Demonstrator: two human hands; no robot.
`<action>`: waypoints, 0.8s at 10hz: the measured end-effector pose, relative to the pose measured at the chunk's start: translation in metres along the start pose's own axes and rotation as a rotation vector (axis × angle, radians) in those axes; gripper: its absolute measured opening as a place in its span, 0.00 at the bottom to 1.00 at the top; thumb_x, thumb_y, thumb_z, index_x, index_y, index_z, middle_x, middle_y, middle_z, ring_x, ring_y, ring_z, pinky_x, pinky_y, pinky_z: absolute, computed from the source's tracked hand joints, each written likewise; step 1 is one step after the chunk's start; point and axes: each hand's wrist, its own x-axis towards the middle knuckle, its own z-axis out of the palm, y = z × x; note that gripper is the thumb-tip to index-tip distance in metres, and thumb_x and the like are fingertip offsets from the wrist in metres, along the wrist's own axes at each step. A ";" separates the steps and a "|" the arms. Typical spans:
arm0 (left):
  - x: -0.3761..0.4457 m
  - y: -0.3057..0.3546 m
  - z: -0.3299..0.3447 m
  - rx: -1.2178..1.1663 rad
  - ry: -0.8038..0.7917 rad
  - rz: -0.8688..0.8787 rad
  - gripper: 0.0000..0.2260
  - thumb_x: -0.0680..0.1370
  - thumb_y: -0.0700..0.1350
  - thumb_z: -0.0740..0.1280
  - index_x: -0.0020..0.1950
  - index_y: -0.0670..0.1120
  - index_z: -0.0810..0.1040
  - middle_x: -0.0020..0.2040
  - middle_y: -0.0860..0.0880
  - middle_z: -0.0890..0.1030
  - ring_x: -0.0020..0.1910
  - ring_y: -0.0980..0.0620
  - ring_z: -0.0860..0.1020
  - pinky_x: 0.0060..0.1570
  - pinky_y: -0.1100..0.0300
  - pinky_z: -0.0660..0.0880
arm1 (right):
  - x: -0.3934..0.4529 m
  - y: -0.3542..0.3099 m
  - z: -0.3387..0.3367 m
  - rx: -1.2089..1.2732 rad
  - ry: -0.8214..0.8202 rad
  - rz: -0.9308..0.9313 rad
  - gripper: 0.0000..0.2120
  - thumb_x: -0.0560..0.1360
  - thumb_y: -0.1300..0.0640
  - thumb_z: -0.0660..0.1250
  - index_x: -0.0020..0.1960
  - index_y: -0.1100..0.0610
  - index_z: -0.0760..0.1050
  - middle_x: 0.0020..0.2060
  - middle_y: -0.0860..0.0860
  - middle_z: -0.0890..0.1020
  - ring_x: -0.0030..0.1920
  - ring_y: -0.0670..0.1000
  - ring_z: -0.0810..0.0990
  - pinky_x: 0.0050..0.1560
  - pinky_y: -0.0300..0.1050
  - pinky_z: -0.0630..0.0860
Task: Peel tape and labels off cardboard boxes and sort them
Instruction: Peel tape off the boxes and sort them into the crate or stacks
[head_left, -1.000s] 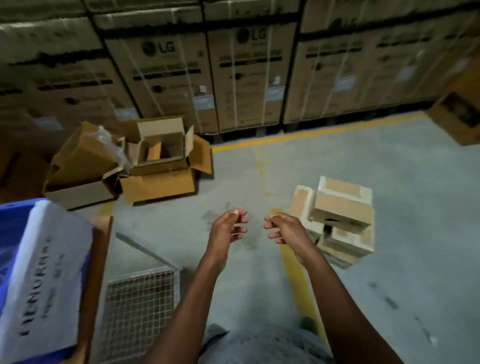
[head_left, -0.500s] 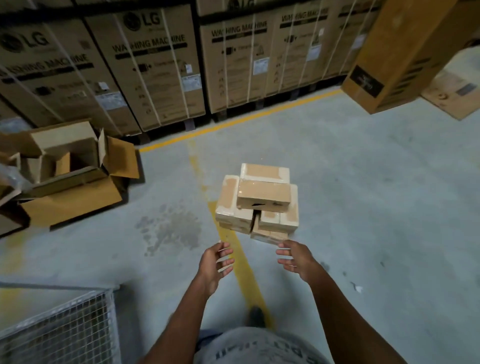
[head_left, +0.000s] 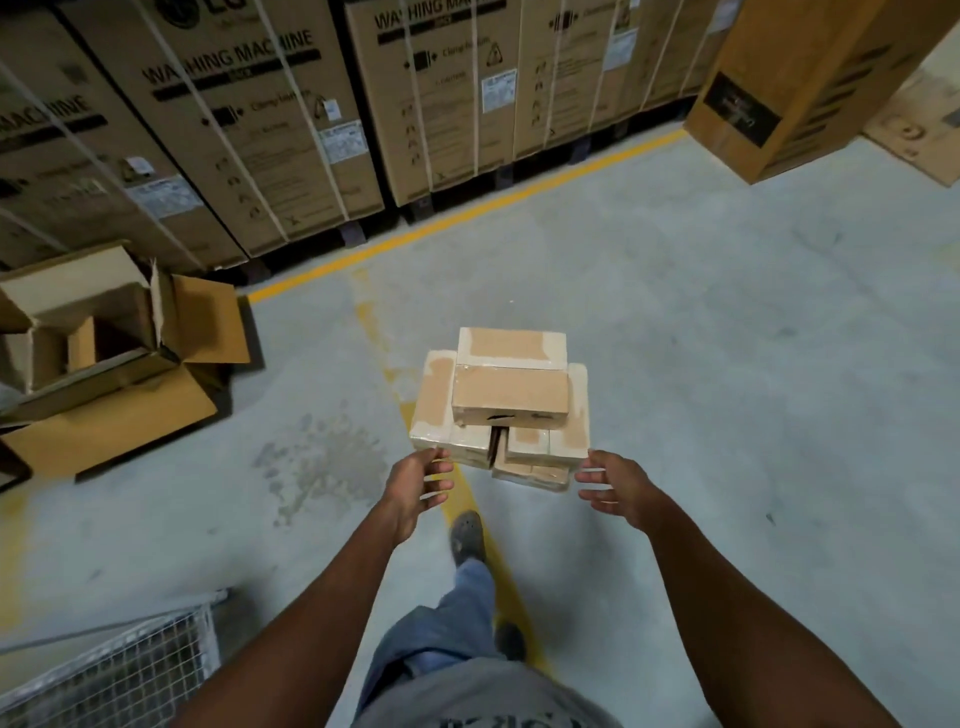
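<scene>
Warehouse bay, grey concrete floor (head_left: 701, 338) with a painted yellow line (head_left: 467, 213) running along the foot of a row of tall brown cardboard washing-machine cartons (head_left: 249, 130) bound with pale straps. A second, fainter yellow stripe runs from that line toward the person, passing under the work pile.

Task items: a small stack of taped brown cardboard boxes (head_left: 501, 410) sits on the floor at centre, on the stripe. Top box (head_left: 510, 397) lies across the lower ones; another box (head_left: 511, 347) is behind it. Pale tape patches show on the corners and edges. A narrow dark gap separates the two front lower boxes.

Left hand (head_left: 418, 486): fingers spread and only loosely bent, empty; fingertips at the lower left corner of the stack, possibly touching it — contact cannot be confirmed from this angle. Right hand (head_left: 618, 486): fingers likewise spread, empty, just beside the lower right corner of the stack, apparently apart from it. Both forearms reach forward, one on each side of the pile.

Below the hands: one leg in blue trousers with a grey perforated shoe (head_left: 467, 535) set on the stripe, near the stack.

Surroundings: left, a large opened brown cardboard carton (head_left: 114, 332) with flaps up and smaller cardboard pieces inside, resting on flattened cardboard. Bottom left, the corner of a wire mesh cage (head_left: 114, 680). Upper right, a tall brown cardboard box with a black label (head_left: 795, 88) standing on the floor, flat cardboard beside it.
</scene>
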 end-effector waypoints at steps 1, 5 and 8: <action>0.042 0.032 0.002 0.030 -0.003 -0.036 0.14 0.86 0.52 0.60 0.57 0.46 0.81 0.49 0.47 0.82 0.44 0.47 0.79 0.46 0.55 0.77 | 0.023 -0.034 0.003 -0.050 0.014 -0.007 0.12 0.84 0.51 0.65 0.54 0.60 0.79 0.49 0.57 0.85 0.45 0.57 0.83 0.50 0.49 0.78; 0.210 0.121 0.010 0.338 0.098 -0.075 0.09 0.84 0.49 0.64 0.61 0.48 0.78 0.58 0.47 0.79 0.40 0.47 0.79 0.43 0.57 0.76 | 0.160 -0.129 0.007 -0.442 0.045 0.004 0.13 0.84 0.59 0.62 0.67 0.58 0.76 0.60 0.57 0.77 0.56 0.52 0.72 0.66 0.54 0.73; 0.368 0.101 0.052 0.511 0.083 -0.095 0.05 0.82 0.46 0.67 0.58 0.50 0.78 0.55 0.43 0.78 0.41 0.49 0.74 0.37 0.59 0.70 | 0.313 -0.155 0.001 -0.193 0.038 0.120 0.18 0.84 0.56 0.64 0.73 0.60 0.72 0.70 0.62 0.75 0.65 0.64 0.76 0.63 0.59 0.75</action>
